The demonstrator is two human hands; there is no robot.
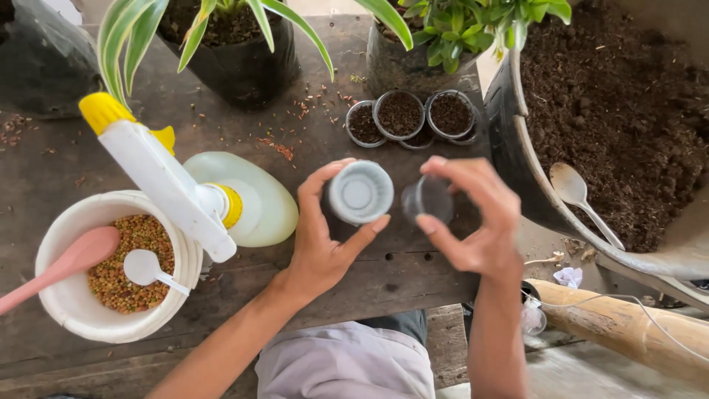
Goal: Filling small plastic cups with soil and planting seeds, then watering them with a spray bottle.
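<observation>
My left hand point(325, 244) grips a stack of small clear plastic cups point(360, 192), seen from its white ribbed bottom. My right hand point(476, 222) holds a single clear plastic cup point(428, 199) just to the right of the stack, pinched between thumb and fingers. Both hands hover over a dark wooden table point(66, 162). Beyond them stand three small cups filled with soil point(410, 116).
A spray bottle with a white and yellow head point(199, 196) lies to the left. A white bucket of brown pellets point(74, 295) holds a pink spoon and a white spoon. A large tub of dark soil point(628, 111) with a white spoon point(580, 196) stands right. Potted plants line the back.
</observation>
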